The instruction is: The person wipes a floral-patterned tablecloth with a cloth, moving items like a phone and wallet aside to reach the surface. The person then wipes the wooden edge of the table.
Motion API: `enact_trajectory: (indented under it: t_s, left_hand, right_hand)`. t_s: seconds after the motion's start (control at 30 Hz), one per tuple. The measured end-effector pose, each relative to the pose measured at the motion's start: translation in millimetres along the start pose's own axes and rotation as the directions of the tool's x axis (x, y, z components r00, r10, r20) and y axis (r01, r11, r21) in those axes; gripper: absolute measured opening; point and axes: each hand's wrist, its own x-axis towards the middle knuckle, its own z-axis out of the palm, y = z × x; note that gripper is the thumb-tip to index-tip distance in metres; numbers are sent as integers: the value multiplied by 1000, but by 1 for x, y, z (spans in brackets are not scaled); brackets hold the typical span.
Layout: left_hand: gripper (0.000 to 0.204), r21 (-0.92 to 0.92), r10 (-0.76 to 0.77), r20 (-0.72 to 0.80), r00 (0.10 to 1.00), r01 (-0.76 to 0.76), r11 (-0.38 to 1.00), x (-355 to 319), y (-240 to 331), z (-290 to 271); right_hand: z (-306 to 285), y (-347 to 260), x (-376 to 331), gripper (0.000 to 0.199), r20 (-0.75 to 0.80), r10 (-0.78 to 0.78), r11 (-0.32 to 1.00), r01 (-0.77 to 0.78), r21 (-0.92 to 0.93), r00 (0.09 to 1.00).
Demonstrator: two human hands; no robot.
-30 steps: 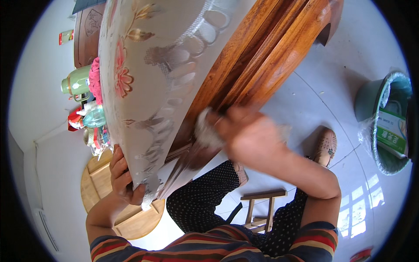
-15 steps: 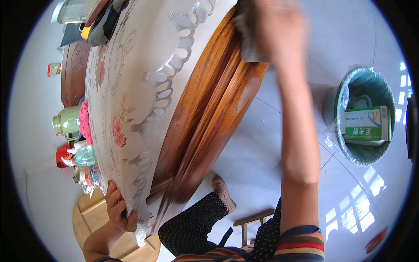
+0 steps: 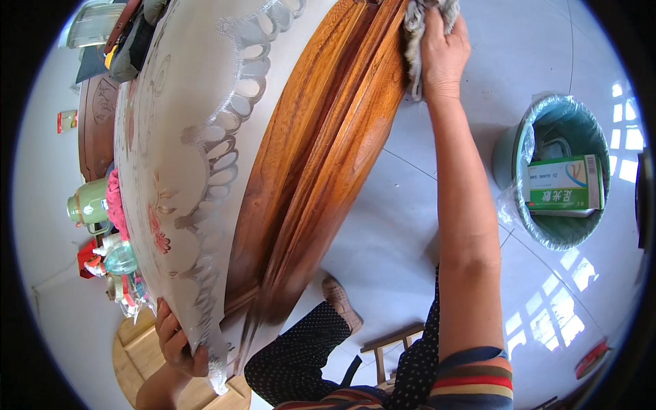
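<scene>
My right hand (image 3: 444, 58) is closed on a grey, crumpled rag (image 3: 414, 41), pressed against the far right edge of a brown wooden table side (image 3: 335, 150) with carved ridges. A white lace-edged tablecloth (image 3: 184, 102) with pink flowers covers the tabletop, its border lifted off the wood. At the near left corner, my left hand (image 3: 179, 345) grips the tablecloth, fingers on top and thumb underneath.
A green bin (image 3: 512, 154) lined with a plastic bag holds a green and white box (image 3: 564, 181), on the tiled floor at right. A green thermos (image 3: 87, 203) and several small items stand along the far left. A round wooden stool (image 3: 133, 342) and a wooden chair (image 3: 380, 359) are near me.
My right hand has moved the rag from the ridged face to the outer right edge of the wood. The left hand keeps its hold on the tablecloth. The whole view has shifted slightly.
</scene>
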Motion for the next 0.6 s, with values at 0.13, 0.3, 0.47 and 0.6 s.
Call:
enact_trajectory:
  t_s: [0.13, 0.3, 0.47, 0.6]
  left_hand:
    - [41, -6, 3, -4, 1000, -3, 1000, 3, -1, 2]
    - [42, -13, 24, -19, 1000, -24, 1000, -1, -3, 3]
    - [41, 1, 2, 27, 1000, -2, 1000, 4, 1, 0]
    - [40, 35, -21, 40, 999, 20, 999, 2, 2, -2]
  right_hand:
    - [-32, 83, -10, 38, -27, 403, 915, -403, -27, 915]
    - [-32, 139, -63, 33, -96, 485, 871, -471, 141, 869]
    - [-26, 41, -43, 24, -57, 463, 863, -435, 256, 885]
    - [-8, -21, -44, 29, -3, 54, 980, -53, 193, 999]
